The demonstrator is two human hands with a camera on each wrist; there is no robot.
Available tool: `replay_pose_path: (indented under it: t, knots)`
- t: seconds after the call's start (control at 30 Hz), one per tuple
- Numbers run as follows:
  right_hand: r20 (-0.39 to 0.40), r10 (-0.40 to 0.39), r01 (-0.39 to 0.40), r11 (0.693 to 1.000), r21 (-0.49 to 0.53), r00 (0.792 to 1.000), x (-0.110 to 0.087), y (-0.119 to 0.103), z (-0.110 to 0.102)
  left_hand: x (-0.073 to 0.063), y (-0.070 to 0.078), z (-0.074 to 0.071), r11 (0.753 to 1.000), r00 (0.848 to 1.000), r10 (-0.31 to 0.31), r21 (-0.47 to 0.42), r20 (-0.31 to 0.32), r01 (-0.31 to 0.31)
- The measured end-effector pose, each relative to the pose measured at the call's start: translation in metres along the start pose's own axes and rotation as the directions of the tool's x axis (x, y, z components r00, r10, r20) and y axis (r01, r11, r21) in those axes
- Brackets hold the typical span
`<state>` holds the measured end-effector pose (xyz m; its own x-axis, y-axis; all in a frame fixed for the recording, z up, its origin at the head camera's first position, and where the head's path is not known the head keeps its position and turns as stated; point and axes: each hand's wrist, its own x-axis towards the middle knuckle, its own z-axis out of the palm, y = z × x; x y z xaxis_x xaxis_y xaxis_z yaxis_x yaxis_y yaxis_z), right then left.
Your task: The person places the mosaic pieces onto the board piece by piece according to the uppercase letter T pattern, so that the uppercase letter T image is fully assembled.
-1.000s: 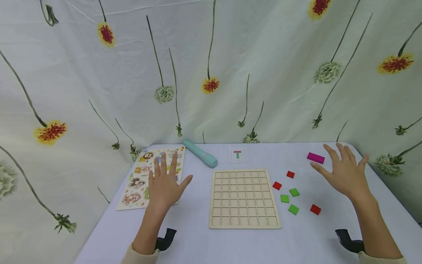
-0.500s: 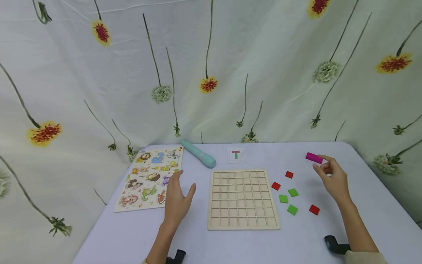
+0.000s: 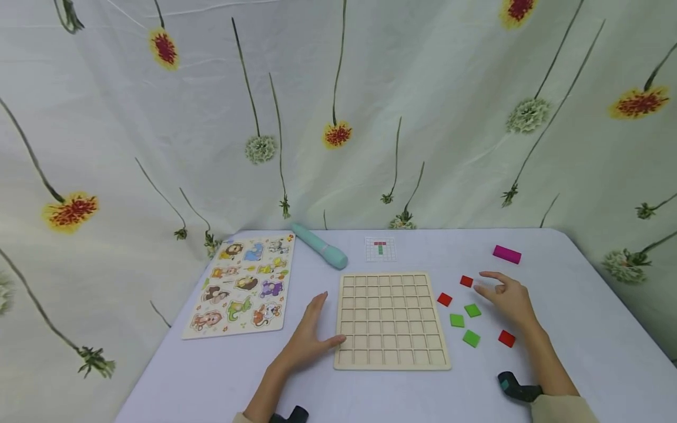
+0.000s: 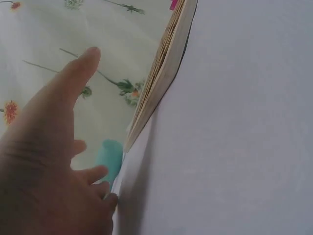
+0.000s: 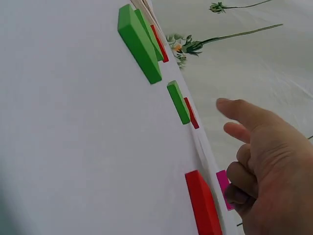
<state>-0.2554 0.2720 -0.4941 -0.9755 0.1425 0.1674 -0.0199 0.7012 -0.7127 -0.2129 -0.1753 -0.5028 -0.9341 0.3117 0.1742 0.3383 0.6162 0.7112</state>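
Note:
My left hand [image 3: 307, 346] is at the left side of a wooden grid board [image 3: 392, 323], fingers extended and thumb overlapping the board's edge in the head view. The left wrist view shows this hand holding nothing, close to the board's side [image 4: 171, 63]. To the right, my right hand [image 3: 510, 301] has thumb and index finger spread just beside a red square tile [image 3: 466, 281]; its other fingers are bent. Two more red tiles, one by the board [image 3: 444, 299] and another below the hand [image 3: 506, 338], lie near several green tiles [image 3: 471, 338].
A small card with a red and green T pattern [image 3: 380, 249] lies behind the board. A magenta block [image 3: 506, 254] is at the back right. Back left are a turquoise microphone-shaped object [image 3: 322, 247] and an animal puzzle board [image 3: 240, 276].
The left hand has come from over the puzzle board to the grid board's left edge. The right hand has moved from beside the magenta block down and left to the red tile.

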Motion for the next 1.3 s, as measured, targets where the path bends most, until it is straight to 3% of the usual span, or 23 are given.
replay_pose_path:
  t: [0.17,0.37,0.83,1.07,1.3]
  knots:
    - [0.050,0.030,-0.024,0.994,-0.110,0.998,0.002,0.007,0.010,-0.007,-0.002,0.006,0.989,0.986,0.023,0.141,0.162,-0.046]
    - [0.056,0.011,0.001,0.978,-0.207,0.998,0.006,0.006,0.015,-0.010,0.004,0.009,0.968,0.972,0.052,0.229,0.228,-0.106]
    - [-0.013,-0.047,0.046,0.994,-0.100,0.999,0.008,-0.001,0.019,-0.009,0.003,0.012,0.948,0.971,0.101,0.274,0.218,-0.160]
    - [0.038,-0.071,0.073,0.996,-0.053,0.997,0.002,-0.019,0.027,-0.008,0.000,0.011,0.948,0.974,0.082,0.286,0.211,-0.142]
    - [0.089,-0.140,0.142,0.990,-0.016,0.986,-0.007,-0.044,0.048,-0.009,0.001,0.010,0.949,0.975,0.083,0.281,0.208,-0.140]
